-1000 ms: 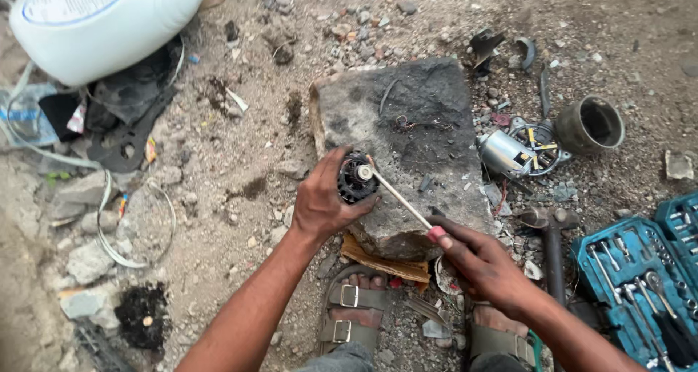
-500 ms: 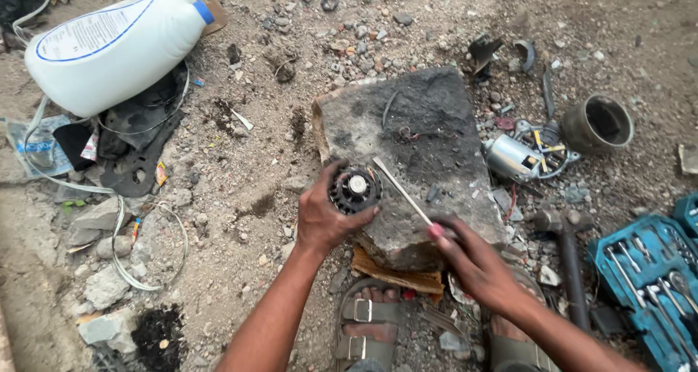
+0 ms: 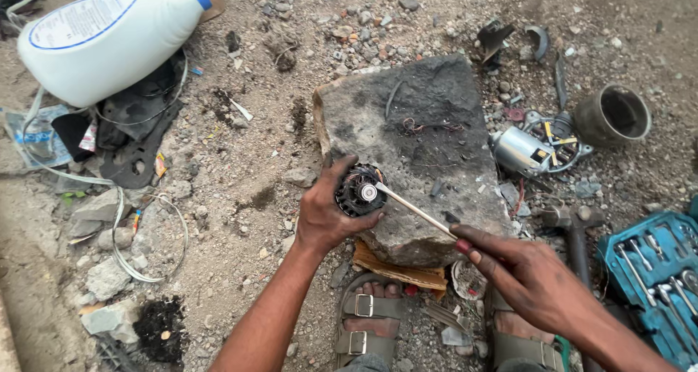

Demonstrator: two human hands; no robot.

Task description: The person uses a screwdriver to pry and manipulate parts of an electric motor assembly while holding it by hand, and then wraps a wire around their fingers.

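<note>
The small motor rotor (image 3: 360, 191) sits at the near edge of the flat stone (image 3: 422, 132), braced there by the left hand (image 3: 323, 216), whose grip wraps its side. The right hand (image 3: 527, 274) pinches a thin metal rod (image 3: 414, 211), tip at the rotor's hub, beside an open tool case (image 3: 654, 270).

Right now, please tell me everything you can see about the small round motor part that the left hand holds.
The round motor part is small, dark and cylinder-like, with reddish copper windings showing around its edge and a pale metal hub at the centre of the face turned to the camera. The left hand grips it from the side and below, over the near edge of the large grey stone. A thin metal rod, held by the right hand, meets the hub with its tip.
</note>
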